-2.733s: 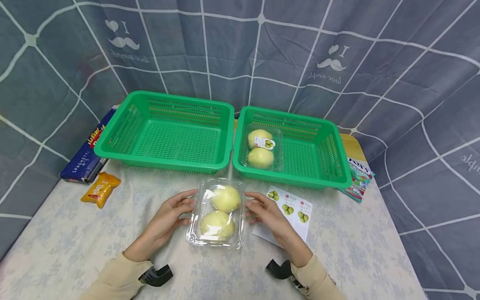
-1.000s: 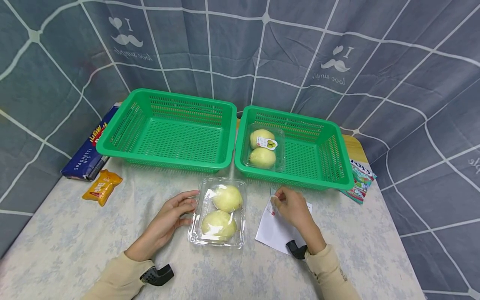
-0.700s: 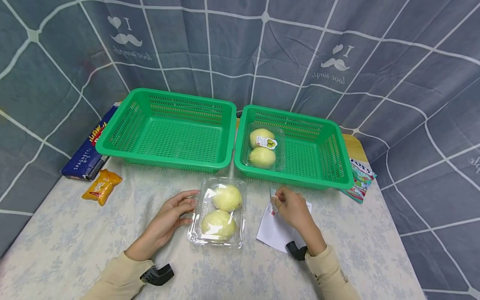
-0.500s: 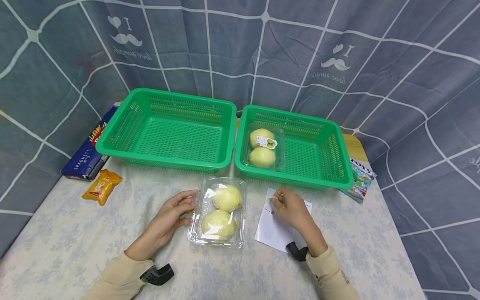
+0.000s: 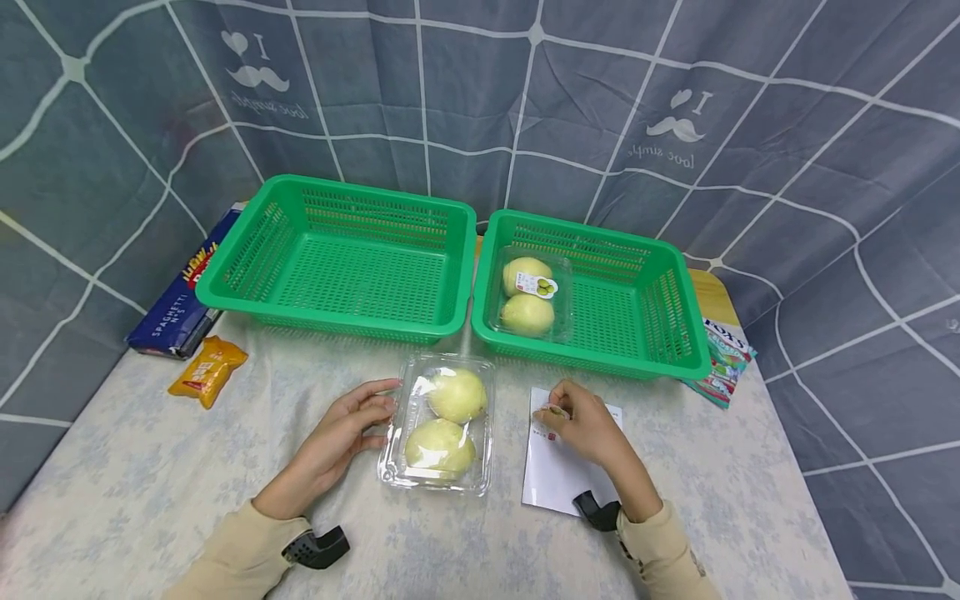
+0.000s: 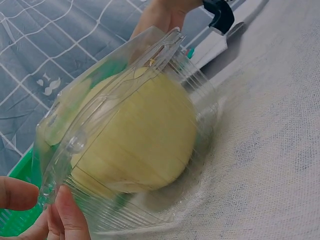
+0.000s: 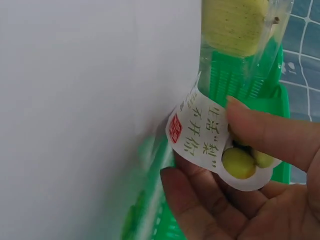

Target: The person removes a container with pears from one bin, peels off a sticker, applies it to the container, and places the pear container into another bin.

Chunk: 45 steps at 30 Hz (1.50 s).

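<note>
Clear box: landmark for all places below; the clear box (image 5: pixel 438 486) lies on the cloth with two pears (image 5: pixel 440 447) inside, its position unchanged from 2.7 s ago.
Left hand: at the left side of the clear box; the left hand (image 5: pixel 337 433) pinches the rim between thumb and fingers, as placed in the earlier frames.
Right hand: moved; at the right side of the clear box 2.7 s ago, the right hand (image 5: pixel 588 429) is now farther right, away from it, pinching a sticker (image 7: pixel 200 130).
Sticker: right of the clear box; its pear-printed end is raised between thumb and fingers, its narrow end meets the sheet. Full release cannot be told.
Sheet: right of the clear box; the white sheet (image 5: pixel 551 479) has turned slightly since 0.5 s ago.
Baskets: beyond the clear box, left basket (image 5: pixel 337 320) and right basket (image 5: pixel 600 358); the latter holds a second, labelled box (image 5: pixel 562 317), unchanged.
</note>
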{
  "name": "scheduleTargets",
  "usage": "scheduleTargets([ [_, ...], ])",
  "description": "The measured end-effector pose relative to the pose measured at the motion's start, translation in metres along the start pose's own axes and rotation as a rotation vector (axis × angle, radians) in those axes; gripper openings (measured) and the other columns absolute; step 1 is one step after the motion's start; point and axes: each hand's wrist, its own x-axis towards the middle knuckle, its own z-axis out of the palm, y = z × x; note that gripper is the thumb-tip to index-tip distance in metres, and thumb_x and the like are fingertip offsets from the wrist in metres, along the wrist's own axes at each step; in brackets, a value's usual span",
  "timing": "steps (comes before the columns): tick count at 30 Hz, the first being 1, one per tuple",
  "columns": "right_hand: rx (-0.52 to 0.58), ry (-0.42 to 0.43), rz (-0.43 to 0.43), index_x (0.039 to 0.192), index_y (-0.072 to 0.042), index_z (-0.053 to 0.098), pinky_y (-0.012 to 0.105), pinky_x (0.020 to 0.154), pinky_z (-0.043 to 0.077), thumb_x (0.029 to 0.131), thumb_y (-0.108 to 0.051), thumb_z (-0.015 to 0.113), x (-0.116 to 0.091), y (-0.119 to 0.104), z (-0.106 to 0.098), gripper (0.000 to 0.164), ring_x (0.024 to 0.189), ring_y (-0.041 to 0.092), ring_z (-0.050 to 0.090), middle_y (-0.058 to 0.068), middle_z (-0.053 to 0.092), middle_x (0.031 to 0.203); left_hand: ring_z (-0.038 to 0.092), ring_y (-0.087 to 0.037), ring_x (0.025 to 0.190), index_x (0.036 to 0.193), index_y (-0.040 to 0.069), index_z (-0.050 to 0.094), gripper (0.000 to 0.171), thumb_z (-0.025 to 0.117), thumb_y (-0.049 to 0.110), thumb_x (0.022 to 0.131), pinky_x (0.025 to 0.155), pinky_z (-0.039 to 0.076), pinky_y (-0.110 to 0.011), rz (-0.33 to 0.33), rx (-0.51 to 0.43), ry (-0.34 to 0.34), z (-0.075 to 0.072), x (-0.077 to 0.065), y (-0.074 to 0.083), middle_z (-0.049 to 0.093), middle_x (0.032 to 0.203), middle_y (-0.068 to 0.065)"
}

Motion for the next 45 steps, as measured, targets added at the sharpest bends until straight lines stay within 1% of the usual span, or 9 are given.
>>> scheduleTargets([
  [6,-0.055,-0.022,-0.028,0.086,-0.010,0.055,0.026,0.072,0.044,0.076,-0.004,0.085,-0.003,0.003,0.011,0.032,0.079,0.012,0.057,-0.001,0.063,0.083,0.054,-0.001,0.087,0.152,0.001,0.036,0.054,0.052,0.009,0.101,0.068,0.054,-0.018,-0.003,0.003,-0.002,-0.001,0.000,0.000,0.058,0.095,0.014],
  [11,-0.118,-0.071,-0.080,0.096,-0.012,0.063,0.027,0.075,0.044,0.076,-0.002,0.084,-0.004,0.001,0.017,0.031,0.081,0.012,0.054,-0.003,0.060,0.084,0.055,-0.002,0.088,0.151,0.002,0.037,0.052,0.053,0.010,0.101,0.068,0.054,-0.020,0.003,-0.006,-0.011,-0.003,0.001,0.001,0.058,0.094,0.014],
  [17,-0.206,-0.099,-0.108,0.080,-0.015,0.069,0.026,0.073,0.045,0.076,-0.006,0.085,-0.006,0.000,0.014,0.019,0.079,0.010,0.055,-0.003,0.064,0.081,0.056,-0.003,0.089,0.151,0.003,0.037,0.053,0.054,0.011,0.101,0.070,0.055,-0.021,0.007,-0.008,-0.028,-0.004,0.001,0.001,0.058,0.094,0.013],
  [24,-0.145,-0.066,-0.155,0.072,-0.010,0.066,0.020,0.066,0.044,0.076,0.000,0.082,-0.007,0.002,0.014,0.019,0.070,0.008,0.054,-0.003,0.063,0.071,0.056,-0.003,0.089,0.151,0.003,0.037,0.053,0.054,0.011,0.102,0.070,0.054,-0.021,0.012,-0.002,-0.034,-0.004,0.001,0.001,0.057,0.094,0.013],
  [29,-0.112,-0.067,-0.164,0.074,-0.009,0.066,0.021,0.069,0.047,0.079,-0.001,0.081,-0.007,0.006,0.011,0.019,0.073,0.008,0.057,-0.001,0.065,0.074,0.056,-0.002,0.088,0.150,0.003,0.037,0.052,0.053,0.011,0.101,0.069,0.054,-0.020,0.011,-0.002,-0.031,-0.004,0.001,0.001,0.057,0.094,0.013],
  [37,-0.097,-0.103,-0.116,0.076,-0.012,0.064,0.036,0.084,0.045,0.082,-0.007,0.082,-0.010,0.004,0.004,0.020,0.078,0.008,0.059,-0.003,0.067,0.079,0.056,-0.002,0.087,0.150,0.003,0.038,0.051,0.053,0.010,0.102,0.067,0.054,-0.019,0.006,-0.010,-0.024,-0.003,0.001,0.001,0.058,0.093,0.014],
  [41,-0.090,-0.105,-0.111,0.077,-0.013,0.062,0.062,0.106,0.037,0.083,-0.008,0.081,-0.010,0.003,0.002,0.020,0.079,0.009,0.058,-0.004,0.070,0.079,0.056,-0.002,0.087,0.150,0.002,0.038,0.051,0.053,0.010,0.102,0.067,0.055,-0.019,0.006,-0.012,-0.025,-0.003,0.001,0.000,0.058,0.093,0.013],
  [43,-0.085,-0.110,-0.128,0.078,-0.012,0.061,0.062,0.105,0.039,0.083,-0.008,0.081,-0.011,0.004,0.003,0.020,0.080,0.009,0.059,-0.004,0.071,0.080,0.056,-0.002,0.087,0.150,0.002,0.038,0.051,0.053,0.010,0.102,0.067,0.055,-0.019,0.006,-0.013,-0.024,-0.003,0.001,0.000,0.058,0.093,0.013],
  [45,-0.085,-0.113,-0.143,0.079,-0.012,0.062,0.050,0.097,0.047,0.083,-0.007,0.080,-0.011,0.005,0.004,0.020,0.080,0.009,0.059,-0.003,0.071,0.081,0.056,-0.002,0.087,0.150,0.002,0.038,0.051,0.053,0.010,0.102,0.067,0.055,-0.019,0.006,-0.015,-0.023,-0.003,0.001,0.000,0.058,0.093,0.013],
])
